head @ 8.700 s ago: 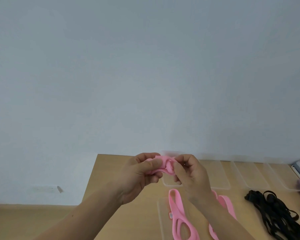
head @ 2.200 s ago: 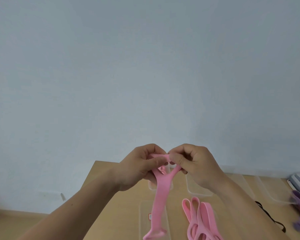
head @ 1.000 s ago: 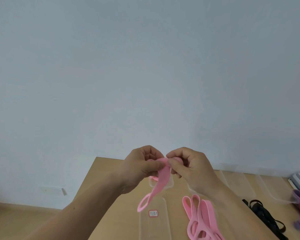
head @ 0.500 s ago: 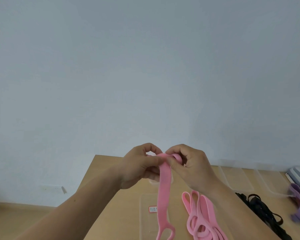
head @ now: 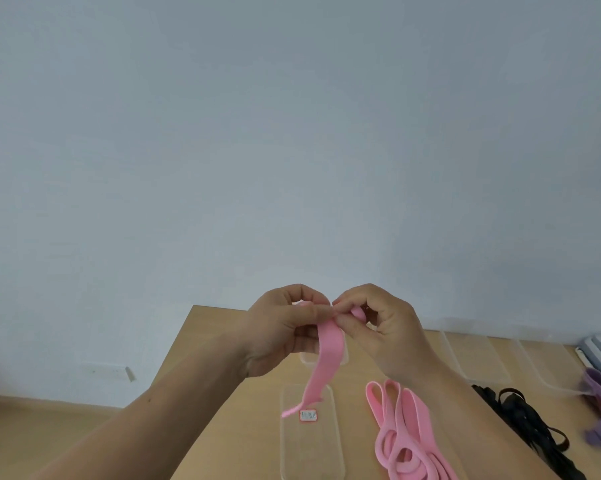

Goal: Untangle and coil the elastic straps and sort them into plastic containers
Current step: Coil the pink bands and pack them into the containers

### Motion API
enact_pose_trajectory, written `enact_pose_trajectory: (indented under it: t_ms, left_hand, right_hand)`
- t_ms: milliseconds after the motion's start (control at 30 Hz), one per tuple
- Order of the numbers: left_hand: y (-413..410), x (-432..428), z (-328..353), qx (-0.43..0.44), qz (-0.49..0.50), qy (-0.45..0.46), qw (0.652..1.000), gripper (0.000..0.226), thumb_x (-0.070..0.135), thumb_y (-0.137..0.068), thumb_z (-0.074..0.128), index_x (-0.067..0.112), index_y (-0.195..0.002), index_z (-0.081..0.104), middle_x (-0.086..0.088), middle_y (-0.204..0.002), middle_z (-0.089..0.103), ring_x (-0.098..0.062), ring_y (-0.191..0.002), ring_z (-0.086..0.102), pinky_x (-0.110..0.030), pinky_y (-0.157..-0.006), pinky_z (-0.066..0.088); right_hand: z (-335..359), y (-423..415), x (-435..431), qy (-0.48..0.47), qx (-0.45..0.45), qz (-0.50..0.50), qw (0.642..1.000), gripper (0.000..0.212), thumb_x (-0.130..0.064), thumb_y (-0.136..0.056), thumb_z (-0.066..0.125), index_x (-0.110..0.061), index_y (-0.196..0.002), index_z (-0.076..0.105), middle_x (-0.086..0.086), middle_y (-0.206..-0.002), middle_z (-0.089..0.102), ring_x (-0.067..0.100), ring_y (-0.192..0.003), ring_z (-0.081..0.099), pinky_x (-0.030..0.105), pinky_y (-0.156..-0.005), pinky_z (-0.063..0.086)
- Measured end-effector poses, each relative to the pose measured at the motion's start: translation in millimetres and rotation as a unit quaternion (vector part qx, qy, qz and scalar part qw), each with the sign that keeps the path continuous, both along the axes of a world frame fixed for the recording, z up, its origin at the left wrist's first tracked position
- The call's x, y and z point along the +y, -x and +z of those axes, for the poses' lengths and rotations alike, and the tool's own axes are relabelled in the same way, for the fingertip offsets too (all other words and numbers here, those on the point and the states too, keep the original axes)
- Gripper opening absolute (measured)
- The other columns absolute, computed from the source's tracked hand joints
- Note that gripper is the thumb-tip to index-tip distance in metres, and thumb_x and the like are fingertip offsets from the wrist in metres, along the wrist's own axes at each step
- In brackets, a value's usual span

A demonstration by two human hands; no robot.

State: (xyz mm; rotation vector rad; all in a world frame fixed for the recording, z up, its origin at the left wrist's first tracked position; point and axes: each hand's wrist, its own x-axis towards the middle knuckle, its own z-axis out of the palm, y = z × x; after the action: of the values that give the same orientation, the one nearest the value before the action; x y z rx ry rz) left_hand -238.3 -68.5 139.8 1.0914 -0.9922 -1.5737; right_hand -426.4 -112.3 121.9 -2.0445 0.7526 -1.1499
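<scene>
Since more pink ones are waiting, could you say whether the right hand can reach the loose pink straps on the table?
Probably yes, once freed: the right hand pinches the held pink strap with the left hand, but the loose pink straps lie uncovered on the table just beside its forearm.

1. The left grip (head: 281,329) and right grip (head: 382,327) meet above the table (head: 202,327), with the held strap (head: 324,362) hanging from both.
2. The strap's lower end hangs over the near container (head: 312,448).
3. The loose strap pile (head: 401,434) lies to the right of that container, and the tangled bundle (head: 520,417) lies farther right.
4. The back containers (head: 479,358) line the table's far edge.
</scene>
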Motion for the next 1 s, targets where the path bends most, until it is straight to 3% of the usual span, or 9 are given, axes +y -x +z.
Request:
enact_pose_trajectory:
  t_ms: [100, 200, 267, 367, 533, 667, 800, 1000]
  left_hand:
    - [0, 2, -1, -0.024, 0.016, 0.031, 0.999, 0.021, 0.001, -0.085, 0.071, 0.001, -0.103, 0.060, -0.026, -0.098, 0.069, -0.036, -0.085, 0.070, -0.047, -0.079, 0.059]
    - [-1, 3, -5, -0.089, 0.027, 0.066, 0.993, 0.036, 0.001, -0.085, 0.073, 0.007, -0.117, 0.057, -0.027, -0.108, 0.067, -0.038, -0.090, 0.072, -0.050, -0.083, 0.059]
    - [0, 3, -7, -0.132, 0.035, 0.088, 0.987, 0.038, 0.003, -0.084, 0.074, 0.009, -0.117, 0.057, -0.025, -0.107, 0.068, -0.036, -0.091, 0.072, -0.052, -0.085, 0.058]
    - [0, 4, -9, -0.188, 0.052, 0.105, 0.975, 0.022, 0.003, -0.085, 0.073, 0.004, -0.105, 0.064, -0.017, -0.095, 0.074, -0.031, -0.086, 0.074, -0.052, -0.083, 0.059]
    - [4, 5, -9, -0.224, 0.059, 0.128, 0.964, 0.013, 0.004, -0.083, 0.074, 0.008, -0.094, 0.069, -0.014, -0.089, 0.075, -0.030, -0.084, 0.073, -0.052, -0.083, 0.058]
    - [4, 6, -9, -0.177, 0.059, 0.119, 0.975, 0.011, 0.008, -0.085, 0.075, 0.009, -0.095, 0.069, -0.017, -0.090, 0.074, -0.035, -0.087, 0.073, -0.058, -0.084, 0.056]
    - [3, 6, -7, -0.153, 0.025, 0.085, 0.984, 0.027, 0.021, -0.088, 0.075, 0.005, -0.105, 0.060, -0.021, -0.092, 0.074, -0.045, -0.087, 0.070, -0.062, -0.084, 0.054]
    - [-3, 4, 1, -0.091, -0.001, 0.049, 0.995, 0.032, 0.012, -0.086, 0.074, -0.004, -0.108, 0.057, -0.032, -0.103, 0.068, -0.050, -0.095, 0.067, -0.061, -0.083, 0.056]
  right_hand:
    - [1, 3, 2, -0.151, -0.052, 0.059, 0.985, 0.016, -0.028, -0.081, 0.071, -0.022, -0.095, 0.068, 0.001, -0.083, 0.068, 0.017, -0.073, 0.065, 0.025, -0.070, 0.053]
    - [3, 1, 1, -0.195, -0.071, 0.052, 0.977, 0.027, -0.028, -0.084, 0.075, -0.018, -0.106, 0.064, 0.002, -0.086, 0.069, 0.018, -0.071, 0.066, 0.025, -0.066, 0.051]
    - [4, 0, 1, -0.212, -0.058, 0.046, 0.974, 0.028, -0.030, -0.085, 0.068, -0.017, -0.109, 0.064, 0.001, -0.078, 0.069, 0.020, -0.068, 0.066, 0.024, -0.061, 0.051]
    - [4, 2, 2, -0.210, -0.009, 0.048, 0.976, 0.015, -0.023, -0.091, 0.065, -0.014, -0.103, 0.069, 0.002, -0.069, 0.068, 0.016, -0.063, 0.065, 0.024, -0.058, 0.051]
    - [7, 3, 3, -0.210, -0.009, 0.037, 0.977, 0.005, -0.014, -0.090, 0.069, -0.012, -0.095, 0.071, 0.000, -0.065, 0.068, 0.014, -0.060, 0.064, 0.024, -0.055, 0.050]
    - [8, 2, 3, -0.164, 0.009, 0.000, 0.986, 0.009, -0.011, -0.087, 0.073, -0.017, -0.092, 0.071, -0.006, -0.071, 0.071, 0.009, -0.063, 0.067, 0.019, -0.058, 0.052]
    - [6, 1, 2, -0.121, 0.002, -0.027, 0.992, 0.018, -0.008, -0.084, 0.075, -0.024, -0.089, 0.070, -0.006, -0.079, 0.070, 0.009, -0.071, 0.065, 0.021, -0.067, 0.054]
    - [5, -3, 4, -0.050, -0.002, -0.022, 0.998, 0.020, -0.006, -0.084, 0.074, -0.025, -0.087, 0.069, -0.014, -0.077, 0.067, 0.003, -0.070, 0.062, 0.013, -0.065, 0.048]
